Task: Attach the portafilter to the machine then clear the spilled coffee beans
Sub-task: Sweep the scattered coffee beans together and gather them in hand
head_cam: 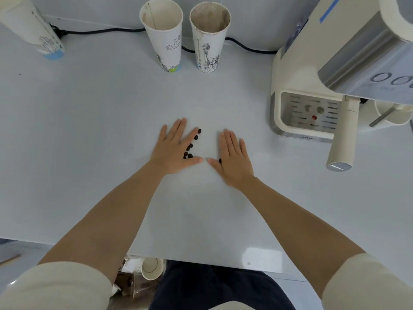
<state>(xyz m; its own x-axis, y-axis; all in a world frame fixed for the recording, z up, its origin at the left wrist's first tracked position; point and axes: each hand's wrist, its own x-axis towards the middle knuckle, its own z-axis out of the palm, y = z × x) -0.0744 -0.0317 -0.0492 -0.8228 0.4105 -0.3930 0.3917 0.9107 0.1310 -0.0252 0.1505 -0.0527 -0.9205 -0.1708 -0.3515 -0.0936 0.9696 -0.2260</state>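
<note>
Both hands lie flat, palms down, on the pale table (89,130) near its middle, thumbs pointing at each other and almost meeting. The left hand (173,148) has its fingers spread and aimed toward 1 o'clock; the right hand (232,156) has its fingers side by side, aimed toward 12 o'clock. Neither hand grips anything. The coffee beans (192,144) lie in a loose line along the inner edge of the left hand's forefinger, and a couple more peek out at the inner edge of the right hand. At 2 o'clock from the hands stands the coffee machine (297,86), with the portafilter (342,139) locked under its head, handle pointing toward 6 o'clock. At 12 o'clock, near the wall, two empty stained paper cups (187,36) stand upright just beside each other, and a black cable (100,31) runs behind them.
</note>
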